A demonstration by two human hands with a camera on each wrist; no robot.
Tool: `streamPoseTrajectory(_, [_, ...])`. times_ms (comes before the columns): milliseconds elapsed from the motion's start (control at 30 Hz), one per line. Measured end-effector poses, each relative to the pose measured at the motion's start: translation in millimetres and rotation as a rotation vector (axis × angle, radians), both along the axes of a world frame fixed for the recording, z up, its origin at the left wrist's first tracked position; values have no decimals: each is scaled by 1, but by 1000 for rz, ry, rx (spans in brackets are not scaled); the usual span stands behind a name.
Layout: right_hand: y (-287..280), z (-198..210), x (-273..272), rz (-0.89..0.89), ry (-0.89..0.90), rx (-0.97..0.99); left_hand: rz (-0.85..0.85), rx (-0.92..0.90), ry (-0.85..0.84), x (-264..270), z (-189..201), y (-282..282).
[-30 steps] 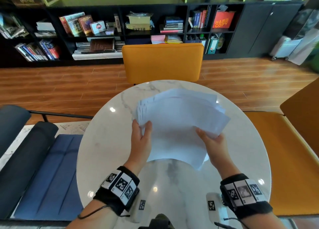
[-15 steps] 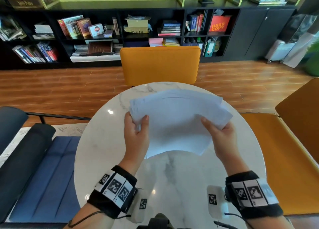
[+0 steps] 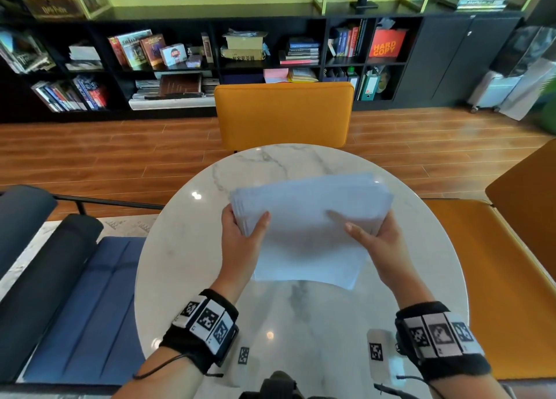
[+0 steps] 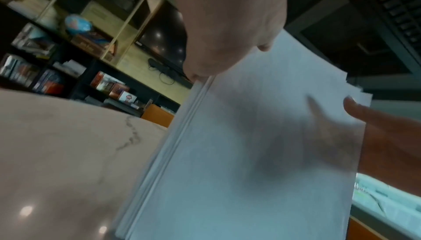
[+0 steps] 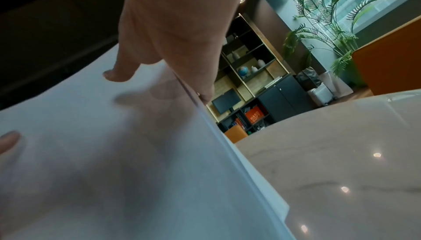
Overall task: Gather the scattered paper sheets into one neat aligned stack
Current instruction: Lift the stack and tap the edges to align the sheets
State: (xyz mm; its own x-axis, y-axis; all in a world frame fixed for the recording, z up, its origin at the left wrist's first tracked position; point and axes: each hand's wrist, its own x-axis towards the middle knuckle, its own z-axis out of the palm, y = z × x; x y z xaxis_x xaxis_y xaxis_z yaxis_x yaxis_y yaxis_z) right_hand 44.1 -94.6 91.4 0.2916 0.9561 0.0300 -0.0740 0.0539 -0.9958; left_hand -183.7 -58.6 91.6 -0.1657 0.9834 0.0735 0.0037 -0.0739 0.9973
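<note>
From the head view, your left hand (image 3: 245,242) and right hand (image 3: 380,243) are gripping the paper stack (image 3: 307,227) by its sides, over the marble table (image 3: 186,248). Left wrist view: thumb pinching the stack's edge. Right wrist view: thumb lying on top, fingers underneath.

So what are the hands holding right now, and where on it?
Both grip the paper stack: left hand on its left edge, right hand on its right edge, thumbs on top.

Paper stack (image 3: 310,218) over table (image 3: 186,248), btwn 2 hands; chair (image 3: 282,116) behind.
</note>
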Motion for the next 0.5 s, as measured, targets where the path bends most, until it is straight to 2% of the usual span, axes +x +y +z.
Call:
streamPoseTrajectory(100, [4,-3,-10,-76,-88,-42,-65,-17,21,6,-5,-4])
streamPoseTrajectory(167, [7,3,-14,-134,-128,-15,-34,15,-7,10,4,-5])
streamPoseTrajectory(300, [6,11,-2,-64,-43,85,10,152,-62,6,18,0])
streamPoseTrajectory(400, [8,-2,-4,-8,-41,-33,-84,134,-27,9,8,2])
streamPoseTrajectory(500, [16,-6,-13,-77,-147,-98,-127,109,22,14,-3,2])
